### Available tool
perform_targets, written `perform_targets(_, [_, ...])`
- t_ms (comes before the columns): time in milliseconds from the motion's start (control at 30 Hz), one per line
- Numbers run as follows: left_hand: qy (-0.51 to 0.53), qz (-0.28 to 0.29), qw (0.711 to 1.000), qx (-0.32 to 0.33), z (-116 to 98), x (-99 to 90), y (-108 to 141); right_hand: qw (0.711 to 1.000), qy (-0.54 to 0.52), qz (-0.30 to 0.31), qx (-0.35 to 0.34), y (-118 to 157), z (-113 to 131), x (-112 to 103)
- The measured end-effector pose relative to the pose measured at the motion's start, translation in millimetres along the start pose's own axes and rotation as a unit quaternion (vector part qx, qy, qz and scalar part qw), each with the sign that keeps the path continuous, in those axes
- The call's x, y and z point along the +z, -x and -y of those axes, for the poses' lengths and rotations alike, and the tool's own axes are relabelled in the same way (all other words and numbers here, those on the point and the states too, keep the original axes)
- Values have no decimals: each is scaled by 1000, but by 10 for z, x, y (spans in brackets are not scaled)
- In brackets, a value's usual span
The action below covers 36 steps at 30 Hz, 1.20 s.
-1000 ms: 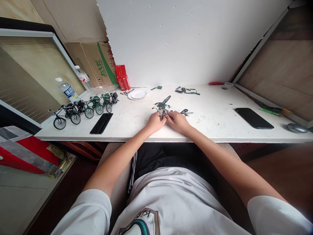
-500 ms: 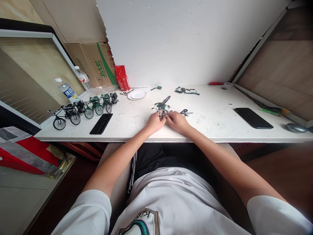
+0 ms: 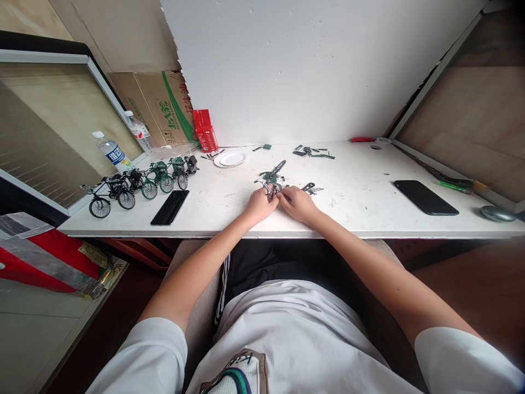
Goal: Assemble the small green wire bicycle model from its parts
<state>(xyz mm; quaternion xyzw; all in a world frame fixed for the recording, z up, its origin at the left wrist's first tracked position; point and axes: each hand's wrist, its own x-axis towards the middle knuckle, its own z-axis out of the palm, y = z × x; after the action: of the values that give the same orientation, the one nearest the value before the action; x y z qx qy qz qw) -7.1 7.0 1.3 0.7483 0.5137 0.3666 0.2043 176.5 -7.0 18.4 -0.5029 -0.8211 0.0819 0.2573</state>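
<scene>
A small model bicycle (image 3: 274, 183), with one dark wheel tilted up and away from me, is between my hands near the table's front edge. My left hand (image 3: 261, 206) is closed on its near left side. From the right, my right hand (image 3: 298, 203) touches the near end of the bicycle with fingers pinched together; whatever is between the fingertips is too small to make out. Small green parts lie just behind the bicycle. Black and silver parts (image 3: 309, 188) lie close beyond my right hand.
Several finished-looking model bicycles (image 3: 149, 189) stand at left, near a phone (image 3: 169, 208) and bottles (image 3: 112, 152). White plates (image 3: 230, 158), a red box (image 3: 205, 131) and green parts (image 3: 323, 156) are at the back. Another phone (image 3: 425, 198) lies right.
</scene>
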Motion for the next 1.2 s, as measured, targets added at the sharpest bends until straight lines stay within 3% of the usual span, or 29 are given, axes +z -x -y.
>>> perform_targets(1200, [14,-3,1000,7,-28,-15,17,1000,5,-1,-10,-8,-12,4])
